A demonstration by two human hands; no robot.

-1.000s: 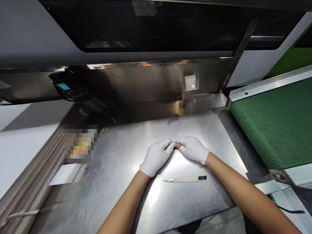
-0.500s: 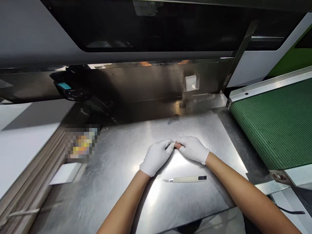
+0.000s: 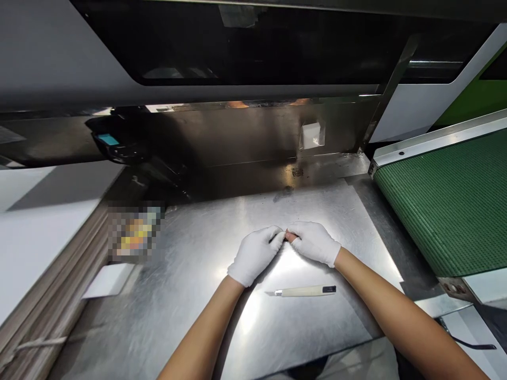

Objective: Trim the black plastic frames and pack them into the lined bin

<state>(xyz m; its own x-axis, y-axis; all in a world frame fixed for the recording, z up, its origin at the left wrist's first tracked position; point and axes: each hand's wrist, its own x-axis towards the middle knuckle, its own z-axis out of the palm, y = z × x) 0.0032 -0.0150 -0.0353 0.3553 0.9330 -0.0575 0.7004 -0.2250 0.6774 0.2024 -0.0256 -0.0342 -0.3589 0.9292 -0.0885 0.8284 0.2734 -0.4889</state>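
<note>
My left hand (image 3: 257,254), in a white glove, is closed in a pinch. Its fingertips meet those of my right hand (image 3: 312,241), also white-gloved, with the bare skin of a thumb showing. Whatever lies between the fingertips is hidden or too small to name. Both hands are above a shiny metal table (image 3: 190,295). Just below them, apart from either hand, a craft knife (image 3: 304,291) lies flat, its blade pointing left and its dark end right.
To the right runs a green conveyor belt (image 3: 455,195). A stack of white-topped sheets (image 3: 47,237) stands at the left, beside a small white block (image 3: 109,279) and a blurred colourful item (image 3: 137,232). A black device (image 3: 114,140) hangs at the back left.
Almost nothing differs. The hands stay joined at the fingertips and the knife lies in the same spot; the view has shifted very slightly.
</note>
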